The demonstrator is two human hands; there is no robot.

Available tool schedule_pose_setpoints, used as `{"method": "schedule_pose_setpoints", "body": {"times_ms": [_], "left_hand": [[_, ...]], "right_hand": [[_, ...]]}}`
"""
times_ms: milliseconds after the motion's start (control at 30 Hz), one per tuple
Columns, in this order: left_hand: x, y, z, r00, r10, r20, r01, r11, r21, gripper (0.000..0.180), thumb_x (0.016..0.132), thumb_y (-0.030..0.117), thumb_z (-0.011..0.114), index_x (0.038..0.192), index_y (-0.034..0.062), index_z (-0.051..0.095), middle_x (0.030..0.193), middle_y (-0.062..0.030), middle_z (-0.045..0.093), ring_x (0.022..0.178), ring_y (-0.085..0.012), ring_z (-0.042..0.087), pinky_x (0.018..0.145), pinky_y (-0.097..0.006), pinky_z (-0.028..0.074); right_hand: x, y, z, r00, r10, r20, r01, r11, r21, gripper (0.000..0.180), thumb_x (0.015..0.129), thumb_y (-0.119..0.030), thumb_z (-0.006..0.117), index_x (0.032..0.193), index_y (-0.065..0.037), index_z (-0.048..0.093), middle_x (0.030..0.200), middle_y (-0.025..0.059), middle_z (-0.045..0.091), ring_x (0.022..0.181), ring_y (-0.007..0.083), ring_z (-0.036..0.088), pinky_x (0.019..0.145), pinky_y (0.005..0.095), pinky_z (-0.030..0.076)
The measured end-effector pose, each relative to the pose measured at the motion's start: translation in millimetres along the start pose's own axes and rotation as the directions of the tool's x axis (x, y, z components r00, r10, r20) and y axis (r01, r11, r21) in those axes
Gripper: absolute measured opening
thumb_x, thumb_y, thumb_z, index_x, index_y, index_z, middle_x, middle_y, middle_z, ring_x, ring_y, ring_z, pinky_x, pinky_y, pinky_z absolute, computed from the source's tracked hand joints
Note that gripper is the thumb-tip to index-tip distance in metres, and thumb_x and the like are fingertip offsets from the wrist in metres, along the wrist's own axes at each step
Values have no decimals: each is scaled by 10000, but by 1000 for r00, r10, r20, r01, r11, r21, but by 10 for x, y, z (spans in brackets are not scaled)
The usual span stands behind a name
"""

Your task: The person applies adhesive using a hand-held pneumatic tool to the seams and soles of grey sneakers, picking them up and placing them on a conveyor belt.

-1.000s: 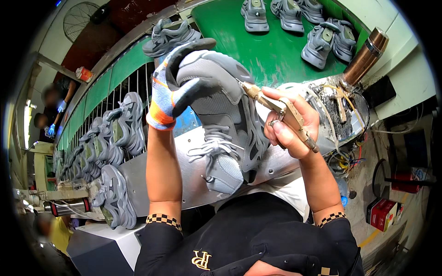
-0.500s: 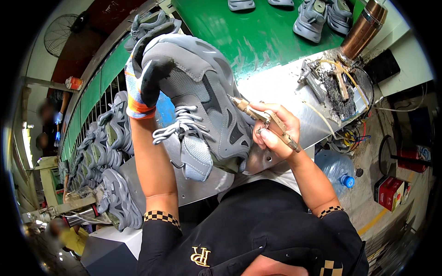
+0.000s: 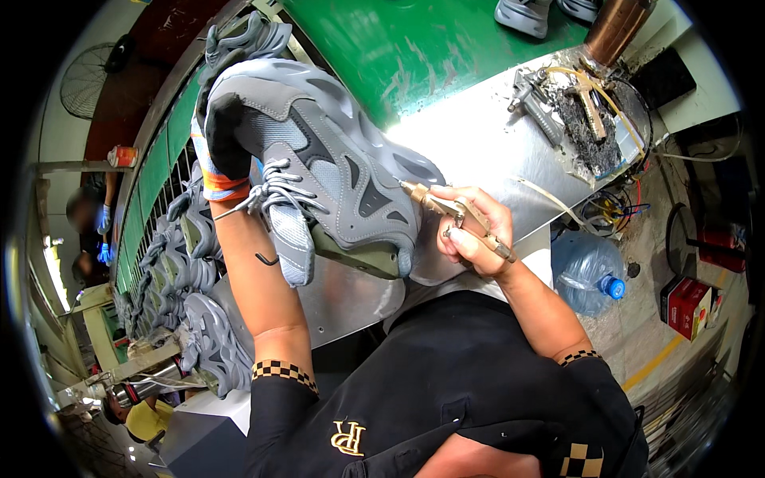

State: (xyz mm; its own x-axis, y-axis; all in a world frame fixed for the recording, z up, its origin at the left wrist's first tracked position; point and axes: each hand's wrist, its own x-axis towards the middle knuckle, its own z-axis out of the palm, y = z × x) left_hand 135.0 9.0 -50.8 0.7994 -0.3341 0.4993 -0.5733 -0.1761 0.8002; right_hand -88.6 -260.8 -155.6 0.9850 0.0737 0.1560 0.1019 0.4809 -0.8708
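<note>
A grey sneaker [image 3: 319, 171] with tied laces hangs in front of me on its side, its toe toward the upper left. My left hand [image 3: 225, 143], in a colourful glove with black fingers, is closed around the toe end. A green shoe last [image 3: 351, 253] fills the shoe's opening. In my bare right hand [image 3: 476, 231] is a slim brass-coloured pen-shaped tool [image 3: 470, 218] with a lever along its side. Its pointed tip is at the sole edge near the heel; I cannot tell if it touches.
More grey sneakers [image 3: 211, 342] crowd a rack on the left. Behind are a green work surface [image 3: 374, 48] and a metal table [image 3: 478, 127] with another metal spray-gun-like tool [image 3: 535, 111]. A copper-coloured flask [image 3: 617, 32] stands far right; a water jug [image 3: 586, 271] sits below.
The sneaker has shifted left and turned, bringing its heel end and sole edge more to the right. My right hand keeps the tool's tip close to it. The whole view has shifted slightly.
</note>
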Motion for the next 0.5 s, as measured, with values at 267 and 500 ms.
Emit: {"method": "schedule_pose_setpoints", "body": {"times_ms": [267, 500], "left_hand": [[-294, -592, -326, 949, -265, -168, 201, 924, -324, 463, 957, 309, 484, 1283, -16, 527, 1235, -119, 594, 1134, -197, 551, 1028, -327, 377], [-960, -679, -551, 879, -349, -326, 247, 916, -315, 399, 990, 243, 461, 1300, -2, 516, 1254, -105, 586, 1155, -187, 539, 1034, -322, 382]], "right_hand": [[-68, 87, -9, 995, 69, -68, -56, 983, 173, 531, 846, -164, 578, 1290, 91, 438, 658, 86, 511, 534, 125, 479, 460, 251, 414], [9, 76, 116, 981, 130, -141, -104, 978, 178, 525, 853, -133, 548, 1299, 110, 415, 645, 77, 490, 525, 117, 466, 461, 240, 408]]}}
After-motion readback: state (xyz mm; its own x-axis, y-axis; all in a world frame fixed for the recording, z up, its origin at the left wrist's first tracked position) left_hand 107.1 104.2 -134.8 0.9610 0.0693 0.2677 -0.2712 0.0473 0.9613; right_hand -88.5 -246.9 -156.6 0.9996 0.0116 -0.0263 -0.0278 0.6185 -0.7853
